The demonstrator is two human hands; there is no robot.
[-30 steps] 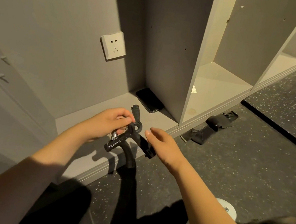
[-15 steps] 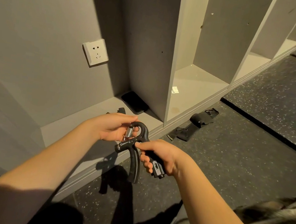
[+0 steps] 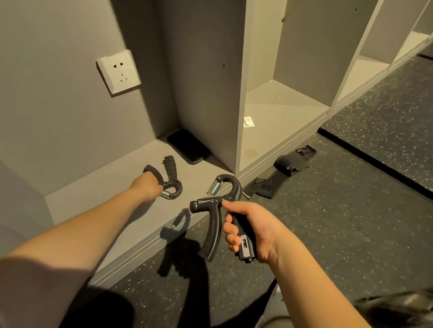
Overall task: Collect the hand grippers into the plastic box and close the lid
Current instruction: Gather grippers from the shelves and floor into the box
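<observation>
Your right hand [image 3: 254, 230] has its grip round one handle of a hand gripper [image 3: 211, 231], held up nearer you than the phone [image 3: 188, 146]. Your left hand [image 3: 146, 185] seems to have its grip curled on the second gripper [image 3: 170, 169], lying just before the phone.

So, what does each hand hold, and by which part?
Right hand: black spring hand gripper, by one handle. Left hand: second black gripper, apparently by one handle.

Black flat phone [image 3: 188, 146] lies in the grey ledge [image 3: 108, 197] corner. White wall socket [image 3: 118, 71] above. Black fabric straps [image 3: 283, 171] on speckled floor [image 3: 341, 226].
</observation>
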